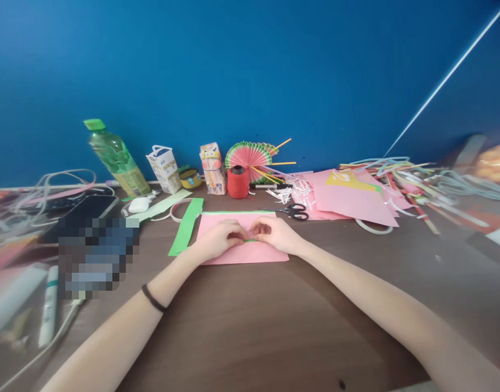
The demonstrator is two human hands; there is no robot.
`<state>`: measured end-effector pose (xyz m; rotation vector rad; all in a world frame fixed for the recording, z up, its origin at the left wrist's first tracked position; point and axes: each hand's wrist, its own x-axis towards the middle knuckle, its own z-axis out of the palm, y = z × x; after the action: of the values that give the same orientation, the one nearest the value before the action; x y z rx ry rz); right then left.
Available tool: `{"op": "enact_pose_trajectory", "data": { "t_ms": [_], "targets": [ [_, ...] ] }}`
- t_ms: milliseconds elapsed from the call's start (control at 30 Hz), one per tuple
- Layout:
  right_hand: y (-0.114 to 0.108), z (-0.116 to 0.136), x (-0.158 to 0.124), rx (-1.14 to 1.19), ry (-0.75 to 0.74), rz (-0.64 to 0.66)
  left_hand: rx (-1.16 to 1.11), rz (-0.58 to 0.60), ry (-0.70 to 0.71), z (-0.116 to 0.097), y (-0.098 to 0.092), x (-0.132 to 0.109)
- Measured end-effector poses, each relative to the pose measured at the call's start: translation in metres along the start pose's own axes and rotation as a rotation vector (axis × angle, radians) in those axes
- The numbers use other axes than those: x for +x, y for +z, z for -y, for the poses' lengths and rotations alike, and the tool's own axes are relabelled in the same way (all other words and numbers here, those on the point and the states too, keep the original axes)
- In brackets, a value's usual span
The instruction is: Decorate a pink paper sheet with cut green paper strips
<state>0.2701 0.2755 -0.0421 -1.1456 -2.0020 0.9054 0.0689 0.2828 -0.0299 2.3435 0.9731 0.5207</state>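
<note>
A pink sheet of paper (258,254) lies flat on the table, with a thin green edge along its far side. Over its middle, my left hand (221,239) and my right hand (274,235) meet with fingertips pinched together. Between them shows a small piece of a narrow green paper strip (249,240), mostly hidden by the fingers. A wider green paper strip (187,227) lies left of the pink sheet. Black-handled scissors (297,212) rest just beyond my right hand, their blades along the sheet's far edge.
Along the blue wall stand a green-capped bottle (119,158), a white carton (164,167), a small patterned box (213,170), a red thread spool (238,182) and a watermelon-coloured paper fan (250,155). More pink paper (348,198) lies at right. A marker (49,305) and cables are at left.
</note>
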Motion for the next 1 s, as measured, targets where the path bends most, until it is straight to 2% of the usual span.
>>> {"op": "enact_pose_trajectory", "data": {
  "t_ms": [1000],
  "targets": [
    [-0.0068, -0.0015, 0.0009, 0.029, 0.031, 0.010, 0.001, -0.019, -0.011, 0.0056, -0.0002, 0.0014]
  ]
}}
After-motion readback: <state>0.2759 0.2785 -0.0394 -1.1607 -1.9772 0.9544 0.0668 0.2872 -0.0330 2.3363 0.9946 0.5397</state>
